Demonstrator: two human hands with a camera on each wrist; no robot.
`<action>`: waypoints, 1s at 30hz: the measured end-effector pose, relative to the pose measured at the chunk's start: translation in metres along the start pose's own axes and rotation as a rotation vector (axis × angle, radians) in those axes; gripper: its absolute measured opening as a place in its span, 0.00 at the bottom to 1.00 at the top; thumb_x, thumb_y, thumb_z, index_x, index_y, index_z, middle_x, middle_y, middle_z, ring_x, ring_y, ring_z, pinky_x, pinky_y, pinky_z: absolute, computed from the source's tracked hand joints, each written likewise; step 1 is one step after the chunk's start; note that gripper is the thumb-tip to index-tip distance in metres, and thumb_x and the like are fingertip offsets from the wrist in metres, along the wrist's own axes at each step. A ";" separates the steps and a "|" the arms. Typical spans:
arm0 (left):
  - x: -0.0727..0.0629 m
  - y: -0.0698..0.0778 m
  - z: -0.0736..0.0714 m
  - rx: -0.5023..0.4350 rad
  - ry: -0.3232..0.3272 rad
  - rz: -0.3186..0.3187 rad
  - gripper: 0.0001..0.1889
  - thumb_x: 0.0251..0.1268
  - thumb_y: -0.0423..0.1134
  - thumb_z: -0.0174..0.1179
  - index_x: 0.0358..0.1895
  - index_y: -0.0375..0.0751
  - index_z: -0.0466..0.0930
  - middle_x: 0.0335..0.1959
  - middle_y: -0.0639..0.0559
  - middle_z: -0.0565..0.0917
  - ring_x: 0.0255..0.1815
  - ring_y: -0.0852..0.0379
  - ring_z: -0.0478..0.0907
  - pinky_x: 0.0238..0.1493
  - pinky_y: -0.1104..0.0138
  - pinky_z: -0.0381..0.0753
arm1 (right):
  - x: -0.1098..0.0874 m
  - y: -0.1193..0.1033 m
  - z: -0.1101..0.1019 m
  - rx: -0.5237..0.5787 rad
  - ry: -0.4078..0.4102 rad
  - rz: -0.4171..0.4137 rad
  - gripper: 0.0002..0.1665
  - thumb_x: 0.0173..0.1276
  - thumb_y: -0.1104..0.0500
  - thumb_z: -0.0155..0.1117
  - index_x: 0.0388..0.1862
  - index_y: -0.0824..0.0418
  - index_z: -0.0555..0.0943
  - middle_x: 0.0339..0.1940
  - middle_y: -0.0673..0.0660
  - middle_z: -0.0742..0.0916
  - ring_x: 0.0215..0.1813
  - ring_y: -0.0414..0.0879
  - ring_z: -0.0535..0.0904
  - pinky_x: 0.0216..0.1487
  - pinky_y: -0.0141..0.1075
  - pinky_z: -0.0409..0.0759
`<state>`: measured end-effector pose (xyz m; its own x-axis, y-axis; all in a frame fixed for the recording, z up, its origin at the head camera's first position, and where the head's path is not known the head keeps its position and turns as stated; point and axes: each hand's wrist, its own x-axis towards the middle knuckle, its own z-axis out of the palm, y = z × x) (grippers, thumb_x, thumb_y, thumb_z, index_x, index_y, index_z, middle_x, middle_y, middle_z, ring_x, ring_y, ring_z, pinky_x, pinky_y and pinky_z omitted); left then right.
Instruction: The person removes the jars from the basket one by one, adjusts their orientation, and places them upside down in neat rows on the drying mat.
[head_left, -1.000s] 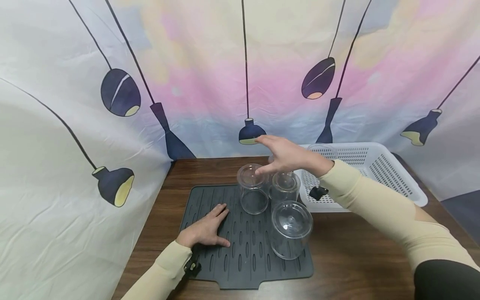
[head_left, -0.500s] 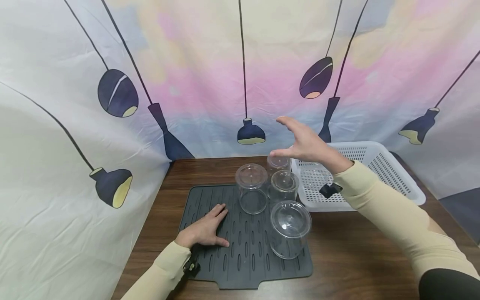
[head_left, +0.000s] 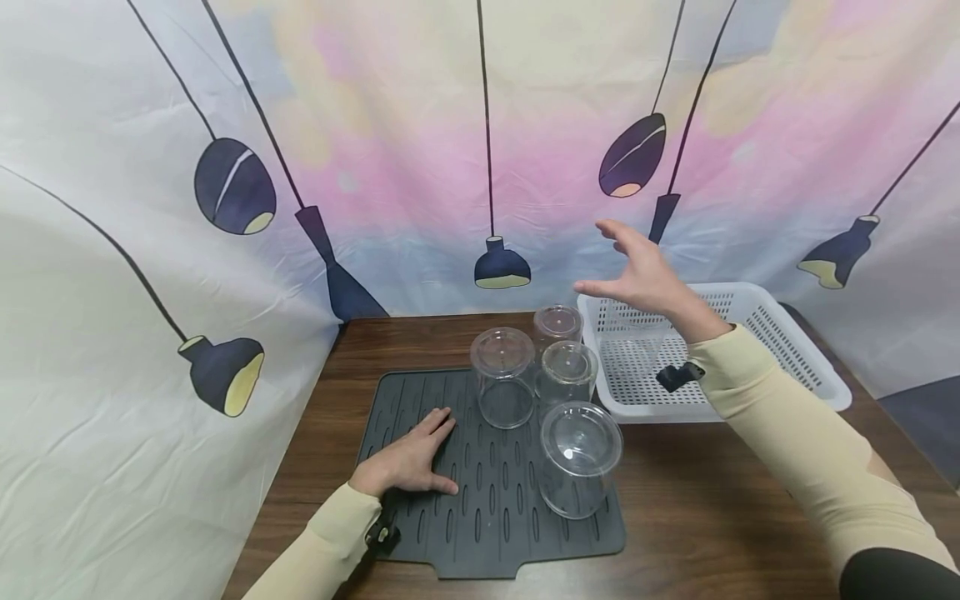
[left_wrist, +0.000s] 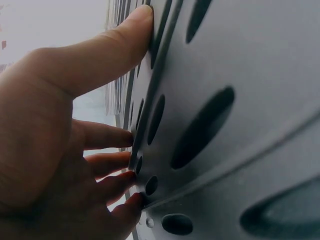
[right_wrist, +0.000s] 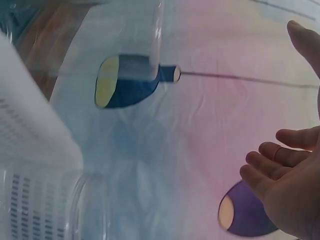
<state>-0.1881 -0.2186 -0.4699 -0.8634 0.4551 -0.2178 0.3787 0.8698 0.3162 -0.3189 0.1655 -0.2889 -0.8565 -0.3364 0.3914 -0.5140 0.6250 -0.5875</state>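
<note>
My left hand rests on the dark grey ridged mat, fingers spread; in the left wrist view its thumb and fingertips touch the slotted surface. Several clear cylindrical jars stand on the mat's right side: a large front jar, a left jar and a middle jar. A smaller back jar stands behind them; its base is hidden. My right hand hovers in the air above the left end of the white basket, thumb and fingers apart, holding nothing.
A clear vessel shows faintly inside the basket, partly behind my right wrist. The brown wooden table extends around the mat and basket. A cloth backdrop with printed lamps hangs directly behind.
My right hand has moved right and up, from above the back jar to above the basket, uncovering that jar. The left hand stays in place on the mat.
</note>
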 end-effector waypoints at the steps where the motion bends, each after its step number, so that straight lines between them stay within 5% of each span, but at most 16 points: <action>1: 0.000 0.000 0.000 0.000 -0.001 0.000 0.57 0.46 0.63 0.73 0.76 0.36 0.56 0.79 0.40 0.49 0.79 0.41 0.45 0.71 0.47 0.62 | 0.000 0.004 0.000 0.005 0.007 0.006 0.61 0.50 0.40 0.78 0.77 0.56 0.58 0.75 0.61 0.68 0.71 0.64 0.66 0.70 0.55 0.65; 18: 0.000 -0.002 0.002 -0.001 -0.001 0.004 0.57 0.46 0.64 0.72 0.76 0.36 0.56 0.79 0.40 0.50 0.79 0.41 0.45 0.71 0.47 0.62 | -0.021 0.062 -0.011 0.056 -0.027 0.214 0.65 0.52 0.42 0.77 0.79 0.61 0.50 0.78 0.65 0.61 0.74 0.70 0.58 0.72 0.61 0.58; 30: 0.000 -0.003 0.001 -0.002 -0.004 0.008 0.57 0.47 0.63 0.72 0.76 0.36 0.55 0.79 0.40 0.49 0.80 0.41 0.45 0.72 0.47 0.61 | -0.036 0.080 -0.008 0.040 -0.067 0.260 0.69 0.52 0.41 0.78 0.79 0.66 0.46 0.77 0.69 0.59 0.72 0.73 0.58 0.71 0.61 0.58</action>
<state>-0.1889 -0.2209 -0.4714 -0.8590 0.4629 -0.2187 0.3849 0.8656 0.3203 -0.3285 0.2332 -0.3446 -0.9604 -0.2153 0.1768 -0.2769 0.6686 -0.6901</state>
